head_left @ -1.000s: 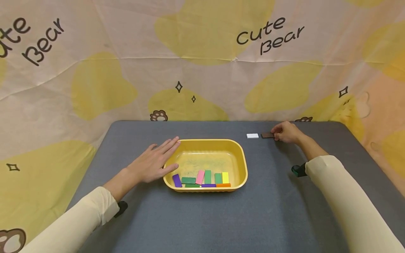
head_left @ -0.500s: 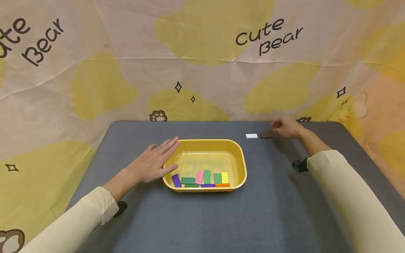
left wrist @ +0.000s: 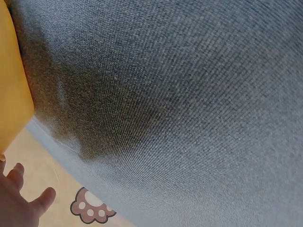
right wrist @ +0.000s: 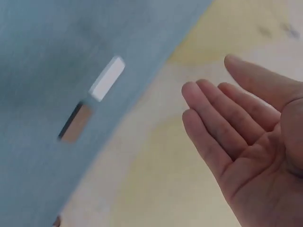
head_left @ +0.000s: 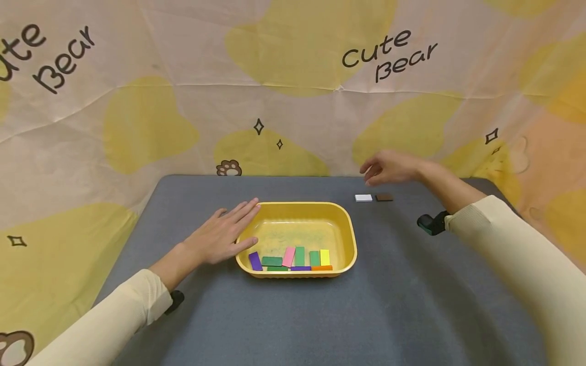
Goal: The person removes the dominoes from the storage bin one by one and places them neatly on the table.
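My left hand (head_left: 224, 235) rests with straight fingers on the left rim of a yellow plastic tray (head_left: 299, 204). Inside the tray, along its near side, lie several small rectangular blocks, among them a pink block (head_left: 289, 256), a yellow block (head_left: 324, 257) and an orange block (head_left: 322, 268). Up at the back right, my right hand (head_left: 392, 166) hovers above the table's far part, fingers loosely extended and holding nothing. Just below it, a white block (head_left: 363, 198) and a brown block (head_left: 384, 197) lie flat, end to end with a small gap; the right wrist view shows both beside the empty palm.
The dark grey table (head_left: 293, 325) ends at the back against a printed cloth (head_left: 293, 46) with yellow patches and lettering. Both forearms wear pale sleeves with a dark wrist camera, seen at the right wrist camera (head_left: 432, 223).
My right hand has let go of the brown block, leaving it beside the white one, and has risen and moved left. The left hand stays on the tray rim.
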Motion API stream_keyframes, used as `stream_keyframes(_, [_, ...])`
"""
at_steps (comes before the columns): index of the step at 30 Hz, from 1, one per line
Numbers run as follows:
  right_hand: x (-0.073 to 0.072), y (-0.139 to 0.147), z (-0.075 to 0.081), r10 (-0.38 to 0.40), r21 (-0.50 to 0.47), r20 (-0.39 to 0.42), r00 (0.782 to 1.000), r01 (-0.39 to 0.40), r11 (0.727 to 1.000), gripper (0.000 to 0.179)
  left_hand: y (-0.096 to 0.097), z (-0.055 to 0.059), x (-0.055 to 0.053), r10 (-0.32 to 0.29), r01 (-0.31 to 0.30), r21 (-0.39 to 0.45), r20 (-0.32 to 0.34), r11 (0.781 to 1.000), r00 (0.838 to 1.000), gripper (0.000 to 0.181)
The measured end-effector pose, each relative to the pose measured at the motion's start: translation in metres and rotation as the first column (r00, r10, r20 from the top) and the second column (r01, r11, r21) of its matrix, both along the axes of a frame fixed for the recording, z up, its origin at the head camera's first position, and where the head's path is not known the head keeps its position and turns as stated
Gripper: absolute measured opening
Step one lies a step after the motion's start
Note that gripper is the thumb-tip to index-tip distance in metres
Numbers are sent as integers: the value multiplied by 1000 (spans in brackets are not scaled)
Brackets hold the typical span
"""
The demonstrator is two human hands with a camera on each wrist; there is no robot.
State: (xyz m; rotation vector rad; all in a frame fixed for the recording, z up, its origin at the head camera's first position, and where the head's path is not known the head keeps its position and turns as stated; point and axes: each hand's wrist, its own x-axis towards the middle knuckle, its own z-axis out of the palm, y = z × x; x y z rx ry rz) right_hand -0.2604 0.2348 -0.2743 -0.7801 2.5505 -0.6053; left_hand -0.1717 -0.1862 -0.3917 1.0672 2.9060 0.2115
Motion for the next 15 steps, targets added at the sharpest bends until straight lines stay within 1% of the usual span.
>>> stream_keyframes(3, [6, -20, 1, 56, 27, 60, 997, -58, 998, 43, 0, 0, 0, -3, 3, 5, -2, 1000, 1000, 80])
stream_keyframes(6, [13, -38, 0, 93, 45, 129, 987, -99, 994, 48, 0, 0, 0, -5, 6, 8, -5, 1000, 1000, 80])
stream_keyframes(12, [22, -65, -8, 117, 45, 222, 968, -130, 990, 51, -1, 0, 0, -10, 10, 13, -9, 1000, 1000, 80])
stream_keyframes(15, [23, -75, -13, 139, 70, 273, 952, -164, 984, 54, -1, 0, 0, -10, 11, 14, -7, 1000, 1000, 80])
